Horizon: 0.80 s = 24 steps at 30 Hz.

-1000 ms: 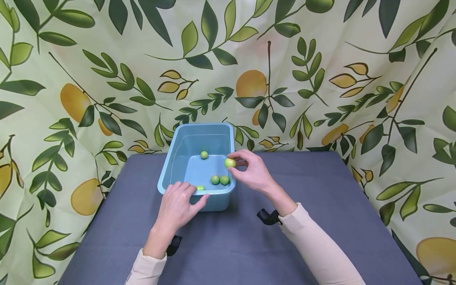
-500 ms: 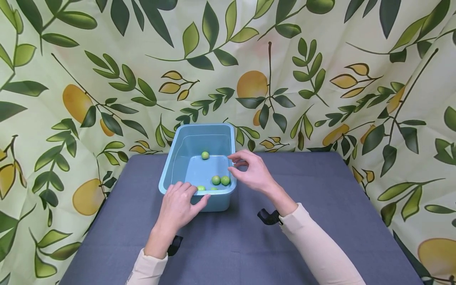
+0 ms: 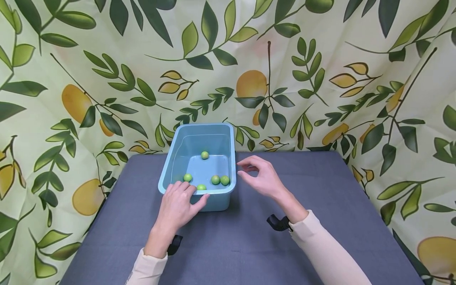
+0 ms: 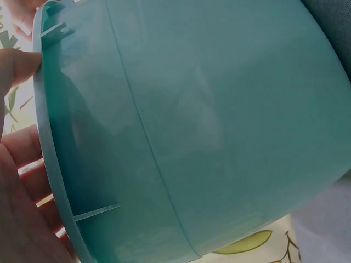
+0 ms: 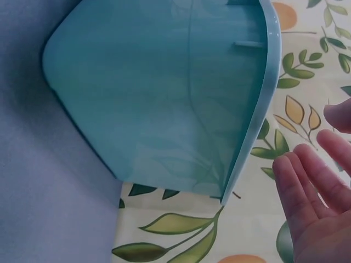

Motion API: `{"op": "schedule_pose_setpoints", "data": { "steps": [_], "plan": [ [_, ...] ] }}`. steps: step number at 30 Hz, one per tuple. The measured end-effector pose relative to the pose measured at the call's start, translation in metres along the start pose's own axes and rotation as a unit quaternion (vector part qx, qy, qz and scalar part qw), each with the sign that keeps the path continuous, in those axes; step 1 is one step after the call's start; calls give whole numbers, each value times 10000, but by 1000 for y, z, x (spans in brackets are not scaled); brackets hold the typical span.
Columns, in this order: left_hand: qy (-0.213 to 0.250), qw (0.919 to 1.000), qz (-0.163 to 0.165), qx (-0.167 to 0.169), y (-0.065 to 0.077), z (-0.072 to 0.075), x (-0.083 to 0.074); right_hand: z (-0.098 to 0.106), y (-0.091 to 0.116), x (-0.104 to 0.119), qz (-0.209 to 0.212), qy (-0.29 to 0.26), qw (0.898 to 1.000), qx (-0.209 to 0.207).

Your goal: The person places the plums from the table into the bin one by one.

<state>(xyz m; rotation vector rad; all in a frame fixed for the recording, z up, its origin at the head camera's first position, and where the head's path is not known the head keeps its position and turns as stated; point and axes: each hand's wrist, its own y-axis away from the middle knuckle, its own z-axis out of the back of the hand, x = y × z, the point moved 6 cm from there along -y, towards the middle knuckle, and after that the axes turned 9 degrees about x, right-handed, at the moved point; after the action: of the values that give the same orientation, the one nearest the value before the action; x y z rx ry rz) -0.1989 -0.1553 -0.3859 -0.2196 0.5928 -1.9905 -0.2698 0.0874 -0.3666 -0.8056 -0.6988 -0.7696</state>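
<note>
In the head view a blue plastic tub [image 3: 194, 130] stands toward the far side of the table, with several small green limes [image 3: 204, 155] on its floor. Most lie near the front wall, one of them beside the left fingers. My left hand [image 3: 177, 202] holds the tub's near rim, its fingers over the edge and its thumb on the outer side, as the left wrist view also shows. Just right of the tub hovers my right hand [image 3: 261, 176], fingers loosely bent and thumb apart, with nothing in it. The right wrist view has these fingers [image 5: 293, 189] clear of the rim.
A dark grey-blue cloth [image 3: 320, 190] covers the table. Behind and on both sides hangs a pale curtain [image 3: 221, 75] printed with leaves and orange fruit. A black wrist mount [image 3: 278, 223] sits under the right wrist.
My right hand let go of a lime, which dropped into the tub and rolled left along the front wall. That hand has since drawn right, away from the rim. The left hand stays put.
</note>
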Motion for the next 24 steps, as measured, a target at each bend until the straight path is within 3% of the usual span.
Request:
{"op": "schedule_pose_setpoints", "data": {
  "steps": [15,24],
  "plan": [
    [-65,9998,61,-170,8,6,14,13,25,-15,-182,367,9992,-12],
    [-77,9996,192,-183,15,11,27,17,43,-29,-392,889,9953,-17]
  ]
}}
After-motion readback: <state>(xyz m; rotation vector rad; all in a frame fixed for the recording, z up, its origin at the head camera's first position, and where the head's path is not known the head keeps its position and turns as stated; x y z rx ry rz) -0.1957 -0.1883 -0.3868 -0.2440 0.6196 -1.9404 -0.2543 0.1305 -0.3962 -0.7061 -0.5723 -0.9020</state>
